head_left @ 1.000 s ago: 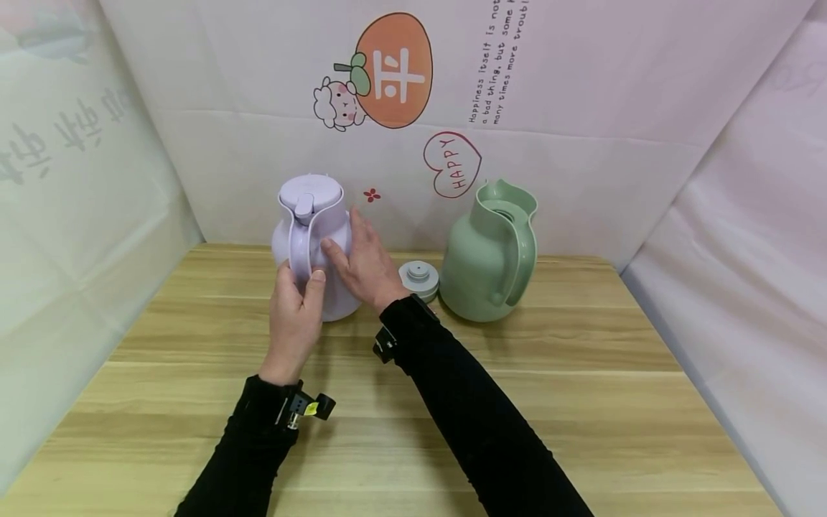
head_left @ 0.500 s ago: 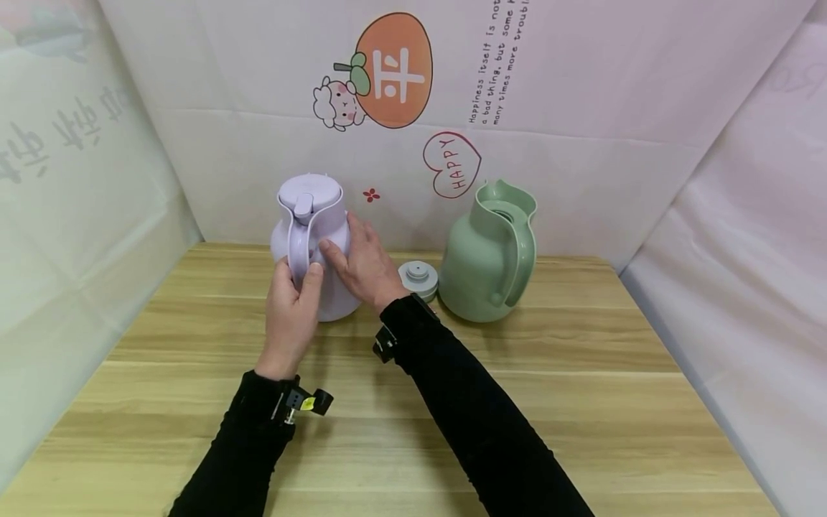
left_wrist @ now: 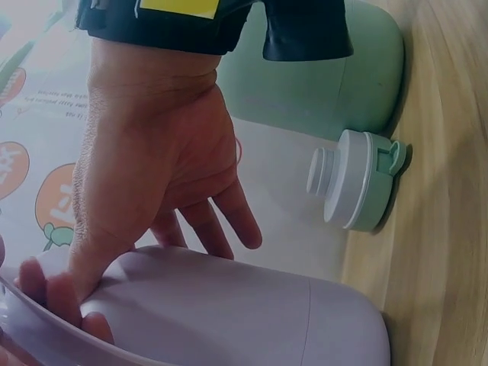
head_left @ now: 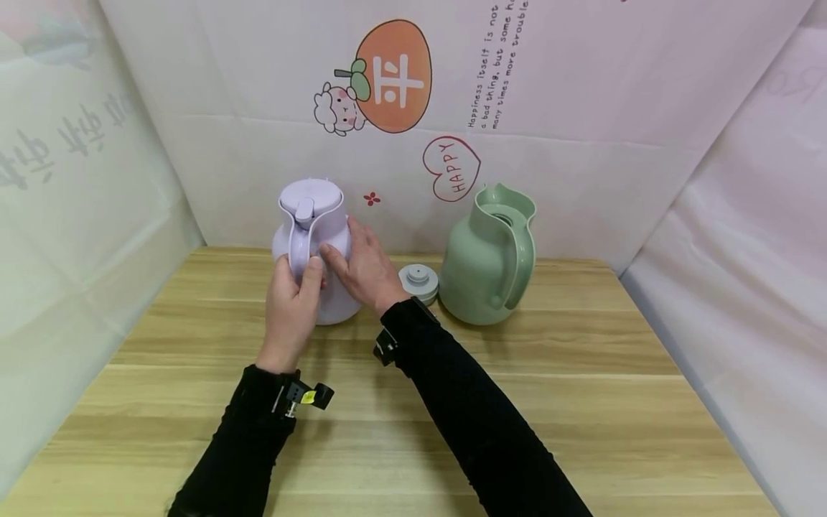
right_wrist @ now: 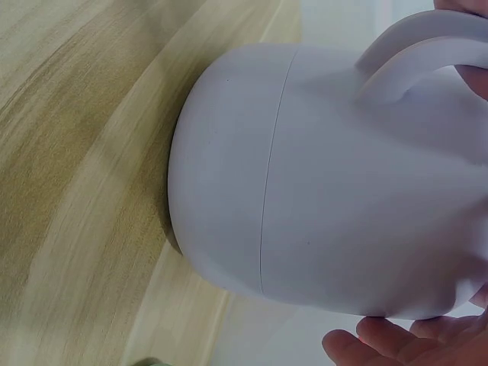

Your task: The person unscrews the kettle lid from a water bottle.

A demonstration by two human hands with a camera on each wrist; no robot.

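Observation:
A lavender thermos jug [head_left: 339, 305] stands upright on the table, its lid [head_left: 313, 192] on and its handle [head_left: 298, 251] facing me. My left hand [head_left: 288, 316] grips that handle, fingers passing through the loop with the thumb along its right side. Against the jug's right side rests my right hand [head_left: 371, 269], its fingers extended; in the right wrist view the fingertips [right_wrist: 374, 335] lie along the body [right_wrist: 305, 183]. The left wrist view shows the back jug wall [left_wrist: 252, 313] under the right palm.
To the right stands a green thermos jug [head_left: 474, 273], its mouth uncovered and handle toward the front right. A grey-and-green stopper [head_left: 418, 281] sits beside it, between the two jugs. A printed cloth [head_left: 549, 179] hangs directly behind the wooden table [head_left: 581, 402].
My left hand has shifted slightly up the handle. The right hand stays against the jug, and both jugs and the stopper keep their places. The head view has tilted up a little.

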